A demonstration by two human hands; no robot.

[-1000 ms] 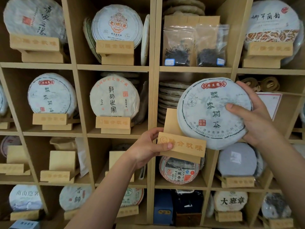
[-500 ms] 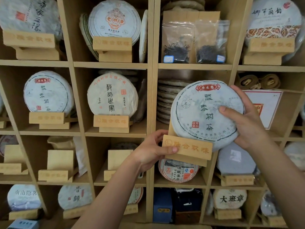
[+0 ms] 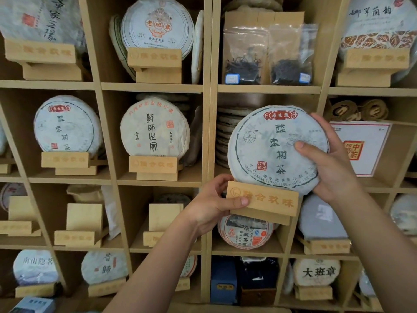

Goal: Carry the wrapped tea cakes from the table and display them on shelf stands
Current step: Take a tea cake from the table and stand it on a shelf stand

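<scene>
A round white-wrapped tea cake (image 3: 268, 145) with a red label and dark characters sits in a wooden stand (image 3: 266, 201), both held in the air in front of the shelf. My right hand (image 3: 331, 163) grips the cake's right edge, thumb across its face. My left hand (image 3: 214, 203) holds the stand's left end, thumb on its engraved front. Behind them, the middle compartment holds a stack of flat cakes (image 3: 225, 136).
The wooden shelf grid (image 3: 208, 132) fills the view. Most compartments hold wrapped cakes on stands, such as one at the middle left (image 3: 67, 125) and one in the centre (image 3: 155, 129). Two bare stands (image 3: 81, 224) (image 3: 162, 220) sit in the lower row. Bags of loose tea (image 3: 268, 55) stand above.
The cake's lower edge has settled into the stand. Both hands, with cake and stand, have shifted slightly left and nearer the shelf.
</scene>
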